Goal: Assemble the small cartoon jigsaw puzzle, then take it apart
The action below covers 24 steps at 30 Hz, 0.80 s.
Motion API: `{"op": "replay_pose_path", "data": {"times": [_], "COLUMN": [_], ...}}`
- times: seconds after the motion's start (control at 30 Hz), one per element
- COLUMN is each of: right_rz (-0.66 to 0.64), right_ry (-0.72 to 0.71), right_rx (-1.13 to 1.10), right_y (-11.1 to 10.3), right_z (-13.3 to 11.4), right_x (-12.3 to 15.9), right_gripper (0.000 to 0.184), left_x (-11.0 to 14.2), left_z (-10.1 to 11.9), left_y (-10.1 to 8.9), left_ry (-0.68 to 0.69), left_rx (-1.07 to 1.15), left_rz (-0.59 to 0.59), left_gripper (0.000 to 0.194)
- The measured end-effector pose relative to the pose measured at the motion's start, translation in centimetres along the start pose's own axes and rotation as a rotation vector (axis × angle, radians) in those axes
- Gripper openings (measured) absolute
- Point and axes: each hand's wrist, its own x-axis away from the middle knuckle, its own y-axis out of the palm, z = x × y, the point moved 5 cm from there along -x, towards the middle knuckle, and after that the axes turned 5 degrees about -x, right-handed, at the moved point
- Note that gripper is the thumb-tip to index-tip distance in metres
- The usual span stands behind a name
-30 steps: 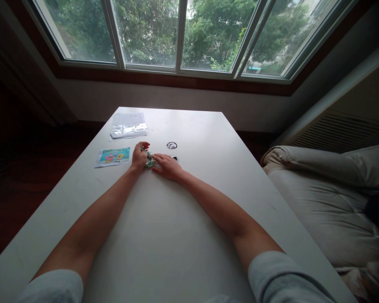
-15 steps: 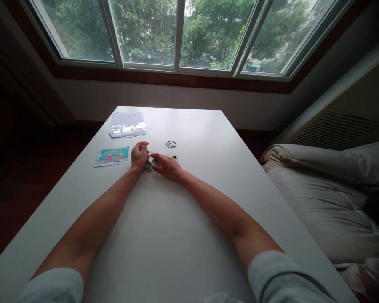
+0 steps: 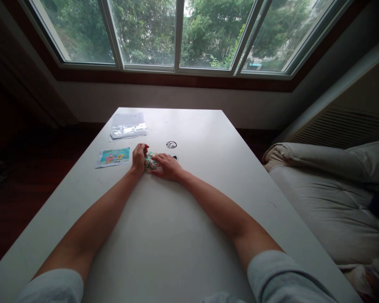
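Observation:
A heap of small multicoloured pieces (image 3: 150, 162), likely jigsaw pieces in green, white and red, lies on the white table between my two hands. My left hand (image 3: 139, 158) stands on its edge at the heap's left side, loosely cupped and open, with its inner fingers partly hidden. From the right, my right hand (image 3: 169, 166) reaches over the heap, palm down. Its fingers are apart, and the fingertips touch the pieces. Left of my left hand lies a picture card (image 3: 114, 157) with pink and yellow cartoon figures on turquoise.
A clear plastic bag (image 3: 128, 125) with papers lies at the table's (image 3: 177, 235) far left. Behind my right hand is a round dark-and-white disc (image 3: 171, 144); a second disc (image 3: 176, 158) is partly covered by that hand. A pale padded seat (image 3: 318, 202) stands to the right.
My left hand has loosened from a tighter curl and tipped more upright. My right fingers have shifted slightly right and spread, and more of the heap shows between the hands.

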Motion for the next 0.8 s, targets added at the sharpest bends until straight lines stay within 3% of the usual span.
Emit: {"op": "replay_pose_path", "data": {"times": [0.1, 0.27, 0.57, 0.67, 0.8], "right_rz": [-0.002, 0.009, 0.037, 0.051, 0.103], "right_ry": [0.022, 0.061, 0.103, 0.114, 0.162], "right_rx": [0.04, 0.052, 0.028, 0.03, -0.001], "right_y": [0.1, -0.1, -0.4, -0.5, -0.9], "right_z": [0.2, 0.4, 0.8, 0.8, 1.1], "right_x": [-0.1, -0.2, -0.3, -0.3, -0.1], "right_gripper": [0.044, 0.024, 0.018, 0.018, 0.016], "left_x": [-0.1, -0.5, -0.5, -0.4, -0.5], "left_z": [-0.5, -1.7, -1.8, -1.2, -0.1], "left_y": [-0.1, 0.3, 0.4, -0.1, -0.8], "left_ry": [-0.013, -0.029, 0.033, 0.078, 0.154], "left_rx": [0.006, 0.013, -0.114, -0.237, -0.361], "left_rz": [-0.005, -0.081, -0.11, -0.172, -0.356], "left_gripper": [0.023, 0.039, 0.038, 0.035, 0.034]}}
